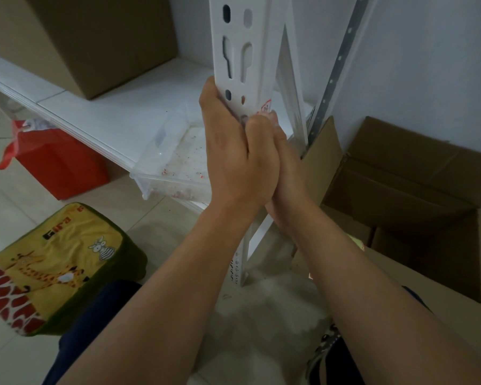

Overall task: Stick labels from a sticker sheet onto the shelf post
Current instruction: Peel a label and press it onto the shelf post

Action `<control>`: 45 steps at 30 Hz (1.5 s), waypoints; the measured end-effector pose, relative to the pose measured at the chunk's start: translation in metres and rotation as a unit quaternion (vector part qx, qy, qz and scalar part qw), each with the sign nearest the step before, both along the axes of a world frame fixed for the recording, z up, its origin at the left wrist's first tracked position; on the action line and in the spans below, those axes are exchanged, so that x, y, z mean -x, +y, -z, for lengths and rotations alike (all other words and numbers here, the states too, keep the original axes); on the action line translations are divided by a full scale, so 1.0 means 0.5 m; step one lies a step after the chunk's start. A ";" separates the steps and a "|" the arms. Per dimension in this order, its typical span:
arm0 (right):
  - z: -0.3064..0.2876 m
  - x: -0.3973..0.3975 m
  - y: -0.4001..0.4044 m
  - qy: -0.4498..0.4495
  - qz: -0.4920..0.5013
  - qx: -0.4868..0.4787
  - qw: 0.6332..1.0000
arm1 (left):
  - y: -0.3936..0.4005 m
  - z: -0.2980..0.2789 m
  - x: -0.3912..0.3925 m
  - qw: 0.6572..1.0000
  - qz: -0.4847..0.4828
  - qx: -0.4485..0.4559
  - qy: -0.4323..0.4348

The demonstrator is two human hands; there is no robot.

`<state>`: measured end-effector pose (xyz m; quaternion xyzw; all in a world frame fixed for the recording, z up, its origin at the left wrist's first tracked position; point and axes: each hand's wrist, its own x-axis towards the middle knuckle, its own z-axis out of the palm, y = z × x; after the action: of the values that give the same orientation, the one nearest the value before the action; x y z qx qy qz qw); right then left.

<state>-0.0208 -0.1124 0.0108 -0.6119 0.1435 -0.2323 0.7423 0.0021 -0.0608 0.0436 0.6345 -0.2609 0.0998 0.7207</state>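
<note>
White-painted steel shelf post point(240, 51), slotted with keyhole openings, was observed upright at centre frame. The left hand point(233, 154) was wrapped round the post's left edge, fingers curled about it. The right hand point(285, 173) was pressed against the post's right side, just behind the left hand; fingertips point(271, 115) were laid on a red-printed label point(265, 107) on the post face. Whether the right fingers were straight or pinching could not be told. No sticker sheet could be made out. A clear plastic tray point(170, 159) was noted on the white shelf point(109, 112) to the left, a cardboard box point(95, 37) far left, and an open carton point(406, 173) to the right.
</note>
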 end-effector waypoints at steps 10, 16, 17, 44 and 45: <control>-0.004 -0.001 0.009 -0.003 -0.016 0.018 1.000 | 0.014 -0.002 -0.013 0.999 -0.009 -0.030 -0.017; 0.000 -0.004 0.004 0.004 -0.001 0.032 0.999 | 0.030 -0.012 -0.023 0.999 0.001 -0.037 -0.030; -0.003 0.000 0.005 -0.004 -0.008 0.027 1.000 | 0.033 -0.011 -0.029 0.999 0.006 -0.032 -0.031; 0.004 0.004 -0.003 -0.006 -0.017 0.041 0.999 | 0.050 0.037 -0.009 0.955 -0.142 -0.076 -0.250; 0.004 0.004 -0.003 -0.005 -0.017 0.044 0.999 | 0.050 0.036 -0.008 0.957 -0.137 -0.077 -0.243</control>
<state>-0.0228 -0.1140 0.0087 -0.6450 0.1187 -0.2289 0.7193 0.0060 -0.0359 0.0256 0.6741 -0.3454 0.3287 0.5641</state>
